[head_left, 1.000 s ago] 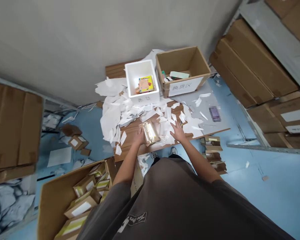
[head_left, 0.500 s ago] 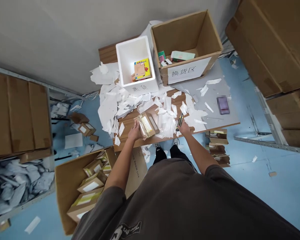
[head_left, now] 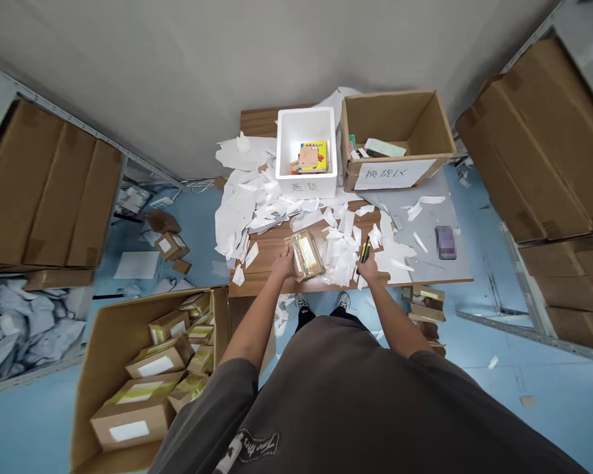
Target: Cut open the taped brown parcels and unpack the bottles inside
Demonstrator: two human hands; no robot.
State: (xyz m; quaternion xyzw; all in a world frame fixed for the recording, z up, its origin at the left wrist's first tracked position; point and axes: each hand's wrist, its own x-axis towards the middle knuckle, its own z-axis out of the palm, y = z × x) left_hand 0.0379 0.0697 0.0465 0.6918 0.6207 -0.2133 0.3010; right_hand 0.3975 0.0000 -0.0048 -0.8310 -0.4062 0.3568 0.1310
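A small taped cardboard box with a pale label lies near the front edge of the wooden table. My left hand grips its left side, fingers partly hidden at the box's edge. My right hand is closed around a black and yellow utility knife, its tip pointing away from me. Torn white paper scraps lie between the box and the knife.
Behind stand a white foam box and a large cardboard carton, both with small packages inside. A purple blurred object lies at right. A big carton of taped parcels is at lower left. Shelves with cartons flank me.
My head view has shifted, so the table sits lower and further right. The small box appears turned flatter under my left hand. The knife stays in my right hand.
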